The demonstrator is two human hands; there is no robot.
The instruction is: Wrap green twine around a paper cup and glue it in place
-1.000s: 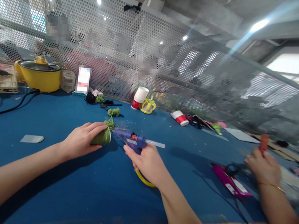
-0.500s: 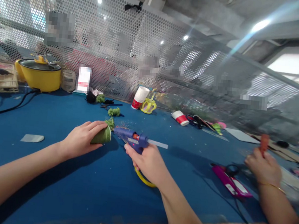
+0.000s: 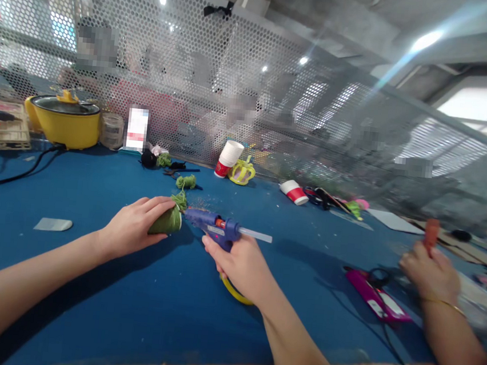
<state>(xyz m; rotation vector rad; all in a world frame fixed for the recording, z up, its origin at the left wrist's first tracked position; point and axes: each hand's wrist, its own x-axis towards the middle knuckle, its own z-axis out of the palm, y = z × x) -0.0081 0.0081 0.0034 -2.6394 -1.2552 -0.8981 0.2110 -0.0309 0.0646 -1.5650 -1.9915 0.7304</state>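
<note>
My left hand (image 3: 138, 225) is wrapped round a paper cup (image 3: 166, 221) covered in green yarn, tilted on its side with its white rim toward the right. Green yarn (image 3: 179, 200) trails from the cup's upper edge toward a small skein (image 3: 185, 182) behind it. In my right hand (image 3: 244, 266) is a blue glue gun (image 3: 213, 225), its nozzle at the cup's rim; I cannot tell if it touches. A clear glue stick (image 3: 255, 235) juts from the gun's back. Below that hand a yellow ring-shaped thing (image 3: 235, 291) shows in part.
At the back left stands a yellow electric pot (image 3: 63, 125) with a cord. Stacked paper cups (image 3: 229, 158) and a yellow crown-like piece (image 3: 241, 171) are by the mesh screen. A tipped cup (image 3: 294, 192) lies rightward. On the right, another person's hand (image 3: 430, 275) is near a purple device (image 3: 376, 297).
The glue gun has shifted very slightly left at the cup's rim. My left hand and the cup are almost unmoved.
</note>
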